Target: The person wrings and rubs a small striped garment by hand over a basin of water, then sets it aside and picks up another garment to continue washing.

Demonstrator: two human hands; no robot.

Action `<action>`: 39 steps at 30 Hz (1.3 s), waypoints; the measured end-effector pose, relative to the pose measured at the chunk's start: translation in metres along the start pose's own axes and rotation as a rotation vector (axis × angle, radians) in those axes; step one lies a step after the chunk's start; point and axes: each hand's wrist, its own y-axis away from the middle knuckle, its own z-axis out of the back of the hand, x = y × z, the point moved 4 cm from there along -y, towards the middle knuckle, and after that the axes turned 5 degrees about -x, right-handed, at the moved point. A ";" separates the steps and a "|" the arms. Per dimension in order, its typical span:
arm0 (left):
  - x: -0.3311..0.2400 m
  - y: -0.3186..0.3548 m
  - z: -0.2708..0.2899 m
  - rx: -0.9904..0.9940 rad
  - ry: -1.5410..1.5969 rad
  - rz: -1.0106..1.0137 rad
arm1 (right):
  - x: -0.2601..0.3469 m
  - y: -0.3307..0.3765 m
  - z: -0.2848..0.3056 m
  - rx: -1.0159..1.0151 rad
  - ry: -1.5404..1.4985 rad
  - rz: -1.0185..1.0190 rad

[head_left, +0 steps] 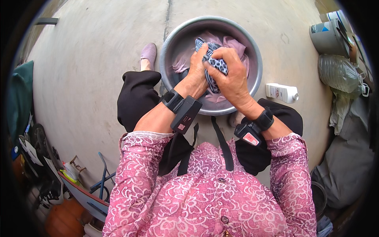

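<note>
A patterned blue, black and white cloth [213, 81] is bunched between my two hands above a round metal basin [170, 37]. My left hand [197, 69] is closed on the cloth's left side. From the right, my right hand [233, 75] grips it, with the fingers curled over a spotted part. Pink wet fabric [236, 45] lies in the basin beneath and behind my hands. Some darker cloth shows at the basin's left inside, partly hidden by my left wrist.
A white bottle [281, 93] lies on its side on the concrete floor, right of the basin. Buckets [327, 37] and a large clear plastic jug [339, 73] stand along the right edge. Grey sheeting [347, 158] is heaped below them. Assorted household clutter [59, 170] fills the lower left.
</note>
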 end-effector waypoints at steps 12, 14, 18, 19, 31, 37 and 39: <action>-0.004 0.013 -0.021 -0.264 -0.167 -0.046 | -0.035 -0.010 0.010 -0.009 0.214 -0.219; -0.006 0.006 -0.010 -0.099 -0.057 0.020 | 0.000 -0.003 0.005 -0.005 0.052 -0.082; 0.002 0.003 0.003 0.009 0.044 0.124 | 0.011 0.007 -0.004 -0.020 0.037 0.088; 0.006 0.001 -0.003 -0.021 0.104 0.140 | -0.006 0.002 -0.003 -0.028 0.074 -0.025; -0.036 0.010 -0.021 -0.111 -0.031 -0.142 | -0.020 -0.001 0.019 0.307 -0.154 -0.336; -0.042 0.022 -0.035 0.138 0.058 -0.033 | -0.041 -0.011 0.033 0.263 -0.302 -0.716; -0.033 0.023 -0.038 0.204 0.060 0.015 | -0.050 -0.011 0.031 0.146 -0.554 -0.939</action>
